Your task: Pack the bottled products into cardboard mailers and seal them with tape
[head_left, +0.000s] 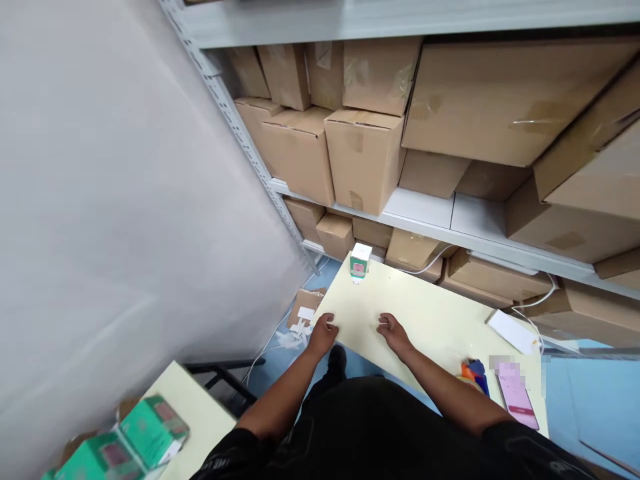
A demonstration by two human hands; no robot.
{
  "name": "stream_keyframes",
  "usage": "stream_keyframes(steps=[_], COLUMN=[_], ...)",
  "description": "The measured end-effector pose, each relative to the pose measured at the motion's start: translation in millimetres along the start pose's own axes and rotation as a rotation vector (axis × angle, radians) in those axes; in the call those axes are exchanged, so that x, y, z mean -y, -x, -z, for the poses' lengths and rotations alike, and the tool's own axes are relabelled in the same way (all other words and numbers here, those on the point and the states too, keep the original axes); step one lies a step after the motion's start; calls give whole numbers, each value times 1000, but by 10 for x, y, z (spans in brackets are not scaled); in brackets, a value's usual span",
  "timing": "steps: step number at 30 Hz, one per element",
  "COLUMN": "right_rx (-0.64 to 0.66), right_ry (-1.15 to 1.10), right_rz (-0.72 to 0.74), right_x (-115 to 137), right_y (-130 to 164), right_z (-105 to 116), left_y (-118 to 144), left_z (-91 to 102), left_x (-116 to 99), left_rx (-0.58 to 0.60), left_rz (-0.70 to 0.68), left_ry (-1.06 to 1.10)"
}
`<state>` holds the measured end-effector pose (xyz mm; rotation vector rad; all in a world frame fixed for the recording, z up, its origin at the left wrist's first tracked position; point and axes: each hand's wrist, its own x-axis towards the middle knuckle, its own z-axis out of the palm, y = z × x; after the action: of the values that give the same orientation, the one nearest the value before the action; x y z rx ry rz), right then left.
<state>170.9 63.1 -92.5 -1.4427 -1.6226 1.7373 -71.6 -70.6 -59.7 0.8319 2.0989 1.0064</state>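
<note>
My left hand (323,335) is at the left edge of the pale yellow table (357,307), fingers loosely curled and apart, with nothing in them. My right hand (394,335) is over the tabletop a short way to the right. Its fingers are bent but apart, and it holds nothing. Between the two hands lies bare table surface. Beyond them, at the table's far left corner, stands a small green and white box (359,262) with a pinkish picture on its front. Neither hand touches this box.
Right on the table are a phone (517,397), a white box (514,331) and a blue-orange object (475,375). Shelves ahead hold cardboard boxes (363,157). At lower left, green boxes (154,430) sit on another pale surface. Paper scraps (293,335) lie on the floor.
</note>
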Motion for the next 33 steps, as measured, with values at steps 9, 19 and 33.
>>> stream_keyframes(steps=[9, 19, 33], right_rx=[193, 386, 538], right_ry=[109, 214, 266], right_rz=[50, 130, 180], right_x=[65, 202, -6], right_y=[350, 657, 1654], right_z=[194, -328, -1752], left_y=[1120, 2024, 3477], left_z=[-58, 192, 1089], left_x=[73, 527, 1466], left_rx=[-209, -428, -593], left_rz=[121, 234, 278], left_ry=[69, 199, 295])
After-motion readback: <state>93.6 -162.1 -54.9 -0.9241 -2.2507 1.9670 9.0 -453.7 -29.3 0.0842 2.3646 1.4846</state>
